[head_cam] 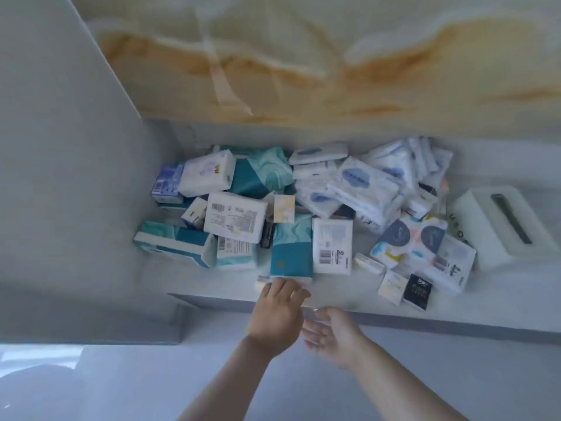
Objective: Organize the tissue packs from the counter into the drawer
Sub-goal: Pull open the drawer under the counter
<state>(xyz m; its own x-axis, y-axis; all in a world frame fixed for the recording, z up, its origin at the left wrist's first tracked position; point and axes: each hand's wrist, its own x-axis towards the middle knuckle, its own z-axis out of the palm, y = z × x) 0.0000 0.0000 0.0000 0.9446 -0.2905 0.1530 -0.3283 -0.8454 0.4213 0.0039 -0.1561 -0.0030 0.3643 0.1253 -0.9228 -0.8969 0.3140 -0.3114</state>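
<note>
Several tissue packs lie in a loose heap on the white counter. A teal and white pack lies near the front edge. A white pack with a barcode lies to its right. More white packs with blue labels are piled at the back. My left hand reaches to the counter edge with fingers stretched out, its fingertips at the near end of the teal pack. My right hand hangs just below the edge, palm up, fingers relaxed, holding nothing. No drawer is in view.
A white tissue box holder with a slot stands at the right end of the counter. A grey wall panel closes the left side. A marbled cream and orange wall rises behind. Small dark and cream packets lie at the front right.
</note>
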